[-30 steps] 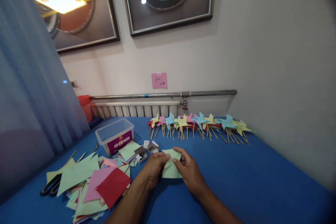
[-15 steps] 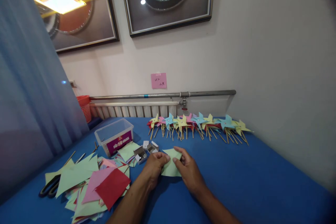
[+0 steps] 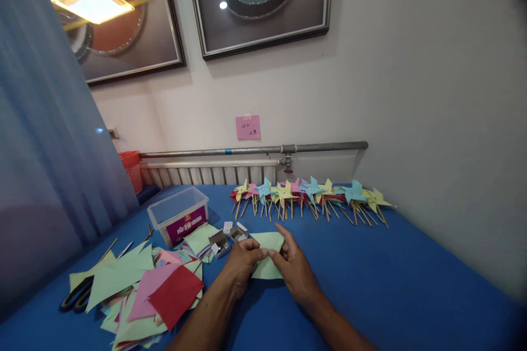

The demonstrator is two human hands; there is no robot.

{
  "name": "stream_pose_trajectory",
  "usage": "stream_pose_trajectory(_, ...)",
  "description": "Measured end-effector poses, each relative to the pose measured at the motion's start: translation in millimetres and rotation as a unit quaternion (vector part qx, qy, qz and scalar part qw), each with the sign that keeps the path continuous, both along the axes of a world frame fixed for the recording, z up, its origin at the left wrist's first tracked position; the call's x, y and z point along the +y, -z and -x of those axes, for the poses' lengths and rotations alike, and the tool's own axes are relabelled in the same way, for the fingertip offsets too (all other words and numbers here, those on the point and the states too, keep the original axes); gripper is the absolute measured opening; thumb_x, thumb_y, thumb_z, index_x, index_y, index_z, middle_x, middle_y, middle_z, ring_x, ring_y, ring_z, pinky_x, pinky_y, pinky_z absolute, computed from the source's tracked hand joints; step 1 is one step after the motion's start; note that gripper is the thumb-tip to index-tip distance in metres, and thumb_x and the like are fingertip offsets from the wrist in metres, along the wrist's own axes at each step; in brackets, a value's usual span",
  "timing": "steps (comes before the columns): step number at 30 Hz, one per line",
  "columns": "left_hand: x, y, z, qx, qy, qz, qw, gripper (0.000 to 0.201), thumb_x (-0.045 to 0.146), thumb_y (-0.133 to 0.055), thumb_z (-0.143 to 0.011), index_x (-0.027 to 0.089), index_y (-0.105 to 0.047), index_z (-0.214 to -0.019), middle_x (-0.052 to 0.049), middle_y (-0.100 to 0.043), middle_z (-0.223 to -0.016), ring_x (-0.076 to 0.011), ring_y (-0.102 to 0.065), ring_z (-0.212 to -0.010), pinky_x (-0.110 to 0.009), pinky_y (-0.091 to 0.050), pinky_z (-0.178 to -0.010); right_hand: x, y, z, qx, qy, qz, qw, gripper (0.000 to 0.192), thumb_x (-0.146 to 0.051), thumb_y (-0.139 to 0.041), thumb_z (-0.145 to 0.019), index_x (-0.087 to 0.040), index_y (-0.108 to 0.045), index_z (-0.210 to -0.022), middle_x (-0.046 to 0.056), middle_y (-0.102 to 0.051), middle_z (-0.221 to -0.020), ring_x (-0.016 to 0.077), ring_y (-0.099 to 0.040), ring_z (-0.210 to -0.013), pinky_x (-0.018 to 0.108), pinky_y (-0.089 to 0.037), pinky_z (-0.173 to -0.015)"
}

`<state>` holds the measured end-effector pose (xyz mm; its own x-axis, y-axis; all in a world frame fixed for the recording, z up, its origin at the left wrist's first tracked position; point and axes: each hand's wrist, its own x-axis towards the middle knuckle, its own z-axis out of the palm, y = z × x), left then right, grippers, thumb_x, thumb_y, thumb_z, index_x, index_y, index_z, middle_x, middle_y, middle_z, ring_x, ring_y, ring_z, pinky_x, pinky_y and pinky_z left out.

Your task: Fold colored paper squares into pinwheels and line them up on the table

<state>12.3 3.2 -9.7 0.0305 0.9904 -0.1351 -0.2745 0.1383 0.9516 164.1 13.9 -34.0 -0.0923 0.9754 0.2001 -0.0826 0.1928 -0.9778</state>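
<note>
A light green square of paper [image 3: 267, 270] is held between my two hands, just above the blue table. My left hand [image 3: 244, 263] grips its left side, thumb on top and fingers curled beneath. On the right side my right hand [image 3: 293, 263] holds the sheet, its thumb pressed on the middle and the index finger stretched along the far edge. Both thumb tips nearly meet at the centre. Small open boxes [image 3: 220, 243] with shiny bits inside stand just beyond my left hand.
Paper sheets [image 3: 175, 296] in several colours are heaped at the left, with black-handled scissors [image 3: 78, 295] beside them. Behind is a clear plastic tub [image 3: 179, 214]. Finished paper pinwheels [image 3: 284, 193] on sticks lie along the back of the blue table [image 3: 370, 279].
My right thumb has slid left and toward me, to the paper's centre near my left thumb. The right index finger is more stretched out. The view has shifted slightly.
</note>
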Motion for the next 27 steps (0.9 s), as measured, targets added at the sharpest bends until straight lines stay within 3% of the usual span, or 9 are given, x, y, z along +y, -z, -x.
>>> stream_pose_trajectory(2,1,1.4,0,0.004,-0.015,-0.004,1.0,0.042,0.033,-0.095,-0.051,0.02,-0.058,-0.063,0.002,-0.063,-0.058,-0.0126,-0.052,-0.054,-0.027,-0.04,-0.059,2,0.4,0,0.026,-0.005,0.012,1.0,0.096,-0.047,-0.077,-0.078,-0.022,-0.041,-0.162,0.001,-0.076,-0.087,0.0239,-0.071,-0.077,0.034,-0.054,-0.068)
stream_pose_trajectory(4,2,2.5,1,0.006,-0.018,-0.003,1.0,0.041,0.033,-0.093,-0.051,0.02,-0.057,-0.064,0.003,-0.062,-0.057,-0.0119,-0.051,-0.053,-0.026,-0.039,-0.058,4,1.0,1,0.05,-0.007,0.025,0.998,0.095,-0.051,-0.08,-0.074,-0.021,-0.044,-0.156,0.004,-0.078,-0.093,0.0267,-0.073,-0.083,0.037,-0.056,-0.073)
stream_pose_trajectory(7,4,4.6,1,0.019,-0.017,0.003,1.0,0.039,0.033,-0.092,-0.052,0.021,-0.056,-0.064,0.003,-0.061,-0.056,-0.0112,-0.049,-0.05,-0.025,-0.037,-0.055,6,1.1,1,0.052,-0.014,0.025,0.998,0.064,-0.057,-0.081,-0.073,-0.023,-0.062,-0.124,0.005,-0.077,-0.09,0.026,-0.072,-0.079,0.038,-0.057,-0.074)
stream_pose_trajectory(9,4,6.6,0,0.034,-0.017,0.007,0.999,0.038,0.033,-0.091,-0.052,0.021,-0.056,-0.063,0.003,-0.06,-0.054,-0.0109,-0.047,-0.049,-0.025,-0.036,-0.053,5,0.4,0,0.037,-0.001,0.009,0.999,0.048,-0.059,-0.079,-0.075,-0.025,-0.065,-0.106,0.003,-0.075,-0.086,0.0242,-0.069,-0.077,0.036,-0.055,-0.072)
stream_pose_trajectory(12,6,9.6,-1,0.046,-0.018,0.011,0.999,0.037,0.033,-0.09,-0.052,0.021,-0.056,-0.062,0.003,-0.058,-0.052,-0.0105,-0.045,-0.047,-0.025,-0.034,-0.051,3,-2.5,-4,-0.02,0.045,-0.027,0.998,0.035,-0.056,-0.075,-0.08,-0.026,-0.068,-0.097,0.001,-0.069,-0.08,0.0224,-0.064,-0.074,0.033,-0.052,-0.069)
stream_pose_trajectory(14,7,11.0,-1,0.048,-0.025,0.013,0.998,0.036,0.032,-0.09,-0.052,0.021,-0.056,-0.062,0.003,-0.057,-0.052,-0.0105,-0.045,-0.047,-0.026,-0.033,-0.051,0,-5.5,-7,-0.07,0.072,-0.07,0.992,0.026,-0.051,-0.071,-0.084,-0.026,-0.071,-0.092,0.004,-0.071,-0.09,0.0237,-0.066,-0.082,0.035,-0.054,-0.076)
stream_pose_trajectory(17,7,11.8,0,0.051,-0.033,0.013,0.998,0.036,0.032,-0.091,-0.053,0.022,-0.057,-0.062,0.002,-0.058,-0.053,-0.0117,-0.046,-0.048,-0.027,-0.035,-0.053,-5,-10.3,-10,-0.121,0.093,-0.131,0.98,0.02,-0.047,-0.07,-0.087,-0.027,-0.076,-0.088,0.009,-0.072,-0.124,0.0288,-0.068,-0.113,0.041,-0.054,-0.099)
stream_pose_trajectory(21,6,10.9,1,0.038,-0.026,0.006,0.999,0.033,0.032,-0.092,-0.061,0.023,-0.06,-0.063,0.001,-0.063,-0.057,-0.0138,-0.051,-0.052,-0.029,-0.039,-0.057,-9,-12.8,-11,-0.139,0.059,-0.136,0.979,0.032,-0.057,-0.068,-0.094,-0.029,-0.083,-0.099,0.01,-0.064,-0.147,0.0325,-0.061,-0.136,0.045,-0.048,-0.115)
stream_pose_trajectory(27,6,9.6,0,0.034,-0.035,0.016,0.999,0.035,0.029,-0.093,-0.059,0.022,-0.059,-0.062,0.002,-0.062,-0.054,-0.0128,-0.049,-0.049,-0.027,-0.037,-0.056,-2,-7.4,-10,-0.063,0.034,-0.075,0.995,0.074,-0.085,-0.049,-0.094,-0.023,-0.083,-0.114,0.016,-0.071,-0.143,0.0338,-0.068,-0.128,0.048,-0.049,-0.115)
